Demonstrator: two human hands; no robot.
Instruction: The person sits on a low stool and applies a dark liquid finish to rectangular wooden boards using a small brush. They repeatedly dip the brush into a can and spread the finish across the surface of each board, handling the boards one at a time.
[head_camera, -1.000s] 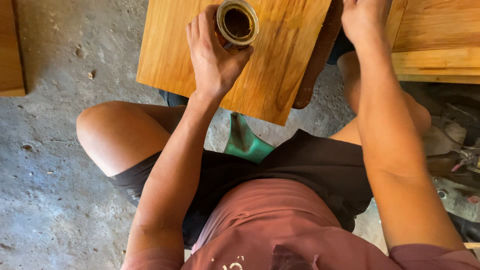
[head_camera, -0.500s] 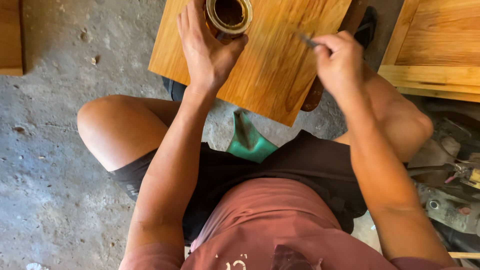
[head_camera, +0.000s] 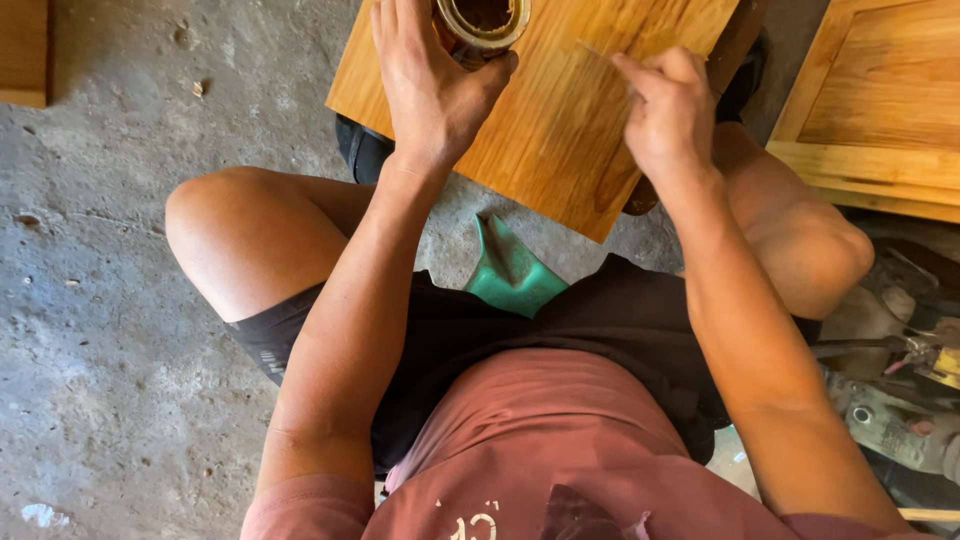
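Note:
My left hand (head_camera: 430, 85) grips a small round tin (head_camera: 482, 22) with dark liquid inside, held at the top edge of the view over a varnished wooden board (head_camera: 560, 130). My right hand (head_camera: 665, 110) is closed on a thin tool, likely a brush handle (head_camera: 600, 52), whose tip points toward the tin; its working end is hard to make out. The board lies tilted in front of my knees.
I sit on a low green seat (head_camera: 510, 265) on a rough concrete floor (head_camera: 110, 330). A framed wooden panel (head_camera: 880, 110) lies at the right, another wooden piece (head_camera: 22, 50) at the top left. Metal tools and clutter (head_camera: 900, 360) lie at the right edge.
My right hand came down from the top right onto the board, now holding the thin tool. The left hand keeps its grip on the tin; the view shifted downward slightly.

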